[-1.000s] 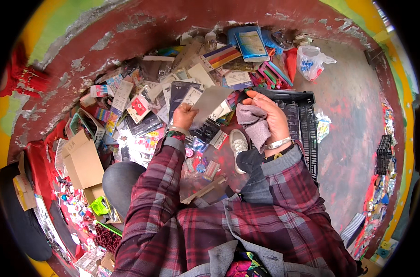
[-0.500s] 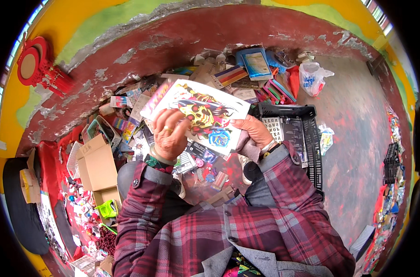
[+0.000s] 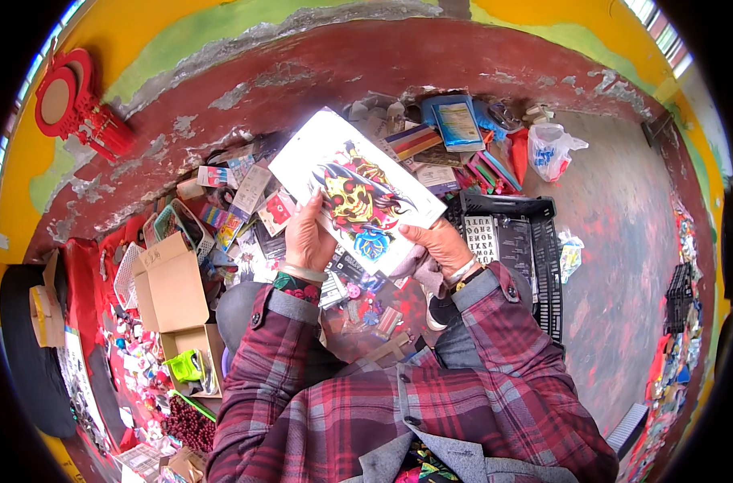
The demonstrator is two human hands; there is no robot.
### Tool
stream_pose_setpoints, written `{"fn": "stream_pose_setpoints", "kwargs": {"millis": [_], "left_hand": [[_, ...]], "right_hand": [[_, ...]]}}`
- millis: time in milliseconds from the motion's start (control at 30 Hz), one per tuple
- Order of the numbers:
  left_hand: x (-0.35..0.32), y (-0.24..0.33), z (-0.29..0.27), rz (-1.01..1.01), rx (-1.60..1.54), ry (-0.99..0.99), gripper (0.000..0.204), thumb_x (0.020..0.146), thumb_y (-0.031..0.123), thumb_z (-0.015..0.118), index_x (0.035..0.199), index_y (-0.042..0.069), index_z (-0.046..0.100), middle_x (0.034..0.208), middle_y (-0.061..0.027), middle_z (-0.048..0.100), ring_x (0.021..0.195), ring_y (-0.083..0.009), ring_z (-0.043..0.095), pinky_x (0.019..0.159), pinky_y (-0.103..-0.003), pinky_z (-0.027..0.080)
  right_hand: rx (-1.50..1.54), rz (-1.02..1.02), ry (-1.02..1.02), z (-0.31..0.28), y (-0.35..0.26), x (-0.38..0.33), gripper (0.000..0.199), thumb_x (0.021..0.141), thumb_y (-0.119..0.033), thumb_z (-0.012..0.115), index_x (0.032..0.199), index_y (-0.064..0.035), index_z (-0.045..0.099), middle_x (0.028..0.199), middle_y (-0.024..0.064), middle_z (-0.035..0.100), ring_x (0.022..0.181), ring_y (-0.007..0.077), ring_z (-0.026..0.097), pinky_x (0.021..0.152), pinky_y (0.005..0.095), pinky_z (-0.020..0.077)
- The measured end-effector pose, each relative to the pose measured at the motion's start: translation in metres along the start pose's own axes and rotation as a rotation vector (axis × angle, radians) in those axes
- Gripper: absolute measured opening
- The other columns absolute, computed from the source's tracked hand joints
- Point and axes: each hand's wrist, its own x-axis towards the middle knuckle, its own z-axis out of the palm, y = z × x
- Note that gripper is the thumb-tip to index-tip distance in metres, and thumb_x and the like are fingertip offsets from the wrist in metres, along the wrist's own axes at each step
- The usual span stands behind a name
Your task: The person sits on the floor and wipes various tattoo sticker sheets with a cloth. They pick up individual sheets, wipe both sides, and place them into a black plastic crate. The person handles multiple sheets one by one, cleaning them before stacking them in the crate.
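In front of me is a white sheet [image 3: 302, 153] printed with a tattoo-style yellow skull, dark and red shapes and a blue rose. My left hand [image 3: 308, 239] holds its left edge, thumb on the front and the other fingers mostly hidden behind. My right hand [image 3: 445, 244] grips the lower right corner, its thumb lying on the printed side. A crumpled mauve-grey cloth [image 3: 417, 267] is tucked in my right hand, below the sheet. Whether there is one sheet or a thin stack, I cannot tell.
A black plastic crate [image 3: 550, 266] with a stencil-like lettered sheet [image 3: 479, 239] stands at right. An open cardboard box [image 3: 171, 286] sits at left near a green basket [image 3: 191, 224]. Packets and books pile along the red wall [image 3: 318, 68]; a white plastic bag [image 3: 550, 153] lies beyond the crate.
My left hand has moved from over the sheet's front to its left edge. A pink, blurred sheet edge at the upper left no longer shows; the sheet is tilted more.
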Motion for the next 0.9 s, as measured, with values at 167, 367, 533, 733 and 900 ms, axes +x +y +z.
{"fn": "stream_pose_setpoints", "kwargs": {"millis": [167,367,533,733,900], "left_hand": [[0.0,0.031,-0.001,0.068,0.201,-0.065,0.027,0.091,0.008,0.052,0.117,0.002,0.051,0.11,-0.0073,0.061,0.098,-0.018,0.059,0.087,-0.034,0.048],[-0.014,0.036,-0.003,-0.114,0.393,-0.147,0.031,0.09,0.01,0.055,0.12,0.001,0.05,0.109,-0.0068,0.06,0.097,-0.0165,0.059,0.085,-0.032,0.048],[-0.016,0.021,-0.003,-0.261,0.408,-0.162,0.034,0.09,0.009,0.054,0.122,0.0,0.048,0.11,-0.0078,0.06,0.094,-0.0166,0.06,0.082,-0.03,0.05],[-0.012,0.017,-0.005,-0.284,0.414,-0.13,0.035,0.09,0.009,0.055,0.123,0.001,0.047,0.106,-0.0063,0.06,0.088,-0.0157,0.059,0.08,-0.03,0.049],[-0.003,0.044,-0.007,-0.135,0.438,-0.066,0.03,0.09,0.009,0.053,0.118,0.0,0.05,0.103,-0.0071,0.061,0.089,-0.016,0.059,0.081,-0.03,0.047]], "right_hand": [[-0.161,0.215,0.013,-0.053,-0.018,0.002,0.05,0.085,-0.019,0.065,0.126,0.0027,0.047,0.097,0.0024,0.063,0.052,0.0013,0.047,0.047,0.0143,0.0398],[-0.28,0.226,-0.032,-0.054,-0.035,0.001,0.046,0.088,-0.016,0.061,0.128,0.0026,0.046,0.105,0.0079,0.063,0.058,0.0022,0.05,0.053,0.0152,0.0428],[-0.3,0.247,-0.153,-0.054,-0.013,0.006,0.032,0.088,-0.017,0.061,0.115,0.0004,0.059,0.081,-0.0035,0.058,0.064,0.0023,0.052,0.059,0.0167,0.0429],[-0.463,0.154,-0.163,-0.064,-0.011,0.01,0.012,0.087,-0.013,0.061,0.085,-0.0012,0.063,0.072,-0.0063,0.055,0.065,0.0023,0.049,0.06,0.0188,0.0404],[-0.366,0.104,0.061,-0.077,-0.02,0.01,0.012,0.09,-0.012,0.055,0.091,-0.0022,0.062,0.076,-0.0022,0.06,0.063,0.0028,0.054,0.058,0.0171,0.0431]]}}
